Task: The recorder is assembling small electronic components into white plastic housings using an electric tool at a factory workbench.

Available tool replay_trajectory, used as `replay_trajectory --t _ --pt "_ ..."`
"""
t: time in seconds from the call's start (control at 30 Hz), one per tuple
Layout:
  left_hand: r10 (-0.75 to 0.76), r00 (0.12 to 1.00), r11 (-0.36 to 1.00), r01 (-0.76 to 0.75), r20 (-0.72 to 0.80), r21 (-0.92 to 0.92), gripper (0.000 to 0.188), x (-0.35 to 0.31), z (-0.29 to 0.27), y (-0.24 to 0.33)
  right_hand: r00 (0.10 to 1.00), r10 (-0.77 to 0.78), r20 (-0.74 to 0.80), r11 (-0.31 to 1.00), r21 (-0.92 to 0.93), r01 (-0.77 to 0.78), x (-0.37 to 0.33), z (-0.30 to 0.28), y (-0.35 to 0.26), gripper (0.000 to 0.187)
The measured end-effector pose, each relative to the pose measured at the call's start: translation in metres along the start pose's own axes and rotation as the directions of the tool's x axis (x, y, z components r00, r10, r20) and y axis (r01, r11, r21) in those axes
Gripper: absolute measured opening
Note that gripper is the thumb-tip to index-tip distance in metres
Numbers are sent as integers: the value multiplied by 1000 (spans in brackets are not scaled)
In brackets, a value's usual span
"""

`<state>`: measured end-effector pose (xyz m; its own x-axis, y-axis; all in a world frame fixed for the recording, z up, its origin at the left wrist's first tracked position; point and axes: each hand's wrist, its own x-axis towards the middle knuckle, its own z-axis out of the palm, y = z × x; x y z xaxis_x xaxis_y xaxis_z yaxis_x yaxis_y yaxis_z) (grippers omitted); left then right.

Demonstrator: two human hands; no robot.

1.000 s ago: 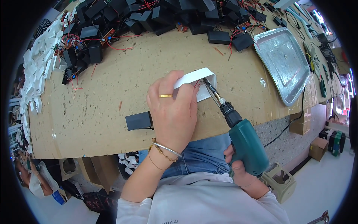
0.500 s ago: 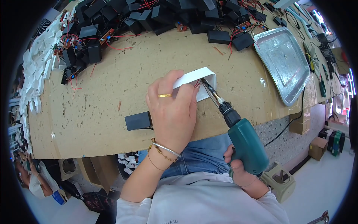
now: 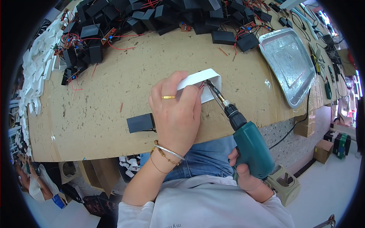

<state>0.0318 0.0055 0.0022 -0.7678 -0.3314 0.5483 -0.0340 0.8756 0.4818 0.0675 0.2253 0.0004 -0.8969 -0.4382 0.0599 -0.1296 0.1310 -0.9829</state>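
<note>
Head view, what is each hand doing?

— Looking down from the head camera, the left hand (image 3: 178, 114) lies palm-down over a white plastic housing (image 3: 203, 83) on the workbench (image 3: 95, 121), fingers curled over its near edge and pinning it to the board. A gold ring sits on one finger, and bracelets (image 3: 167, 152) circle the wrist.

— And the right?

— The right hand (image 3: 245, 176) is wrapped tight around the grip of a teal power screwdriver (image 3: 251, 146), low at the bench's front edge. The tool tilts up and to the left, and its bit (image 3: 215, 93) reaches into the open side of the white housing, just beside the left fingertips.

— Where does the housing sit on the bench?

— Near the middle of the board, a little right of centre, well apart from the heaps at the back.

— What else is around?

— A small black box (image 3: 140, 122) lies just left of the left hand, touching the bench. Along the far edge is a pile of black boxes with red wires (image 3: 152, 17). White plastic parts (image 3: 36, 72) are stacked along the left edge. A metal tray (image 3: 291, 64) rests at the right, near the housing but not touching it.

— Can you see a screw?

— No, the bit's tip is hidden inside the housing.
</note>
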Motion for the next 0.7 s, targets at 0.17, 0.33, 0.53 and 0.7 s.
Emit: replay_trajectory --t 0.17,0.33,0.53,0.7 --pt "-5 1000 1000 5 1 -2 14 0 1 0 999 38 8 999 25 -39 0 0 0 41" --pt "-3 1000 1000 3 -4 4 14 0 1 0 999 27 26 999 34 -28 1 -2 -2 41" --pt "-30 999 999 31 22 -35 10 -2 2 -2 998 36 43 998 56 -39 -1 -4 5 41" --pt "-30 999 999 31 20 -30 10 -2 2 -1 999 31 10 998 50 -31 1 0 -1 40"
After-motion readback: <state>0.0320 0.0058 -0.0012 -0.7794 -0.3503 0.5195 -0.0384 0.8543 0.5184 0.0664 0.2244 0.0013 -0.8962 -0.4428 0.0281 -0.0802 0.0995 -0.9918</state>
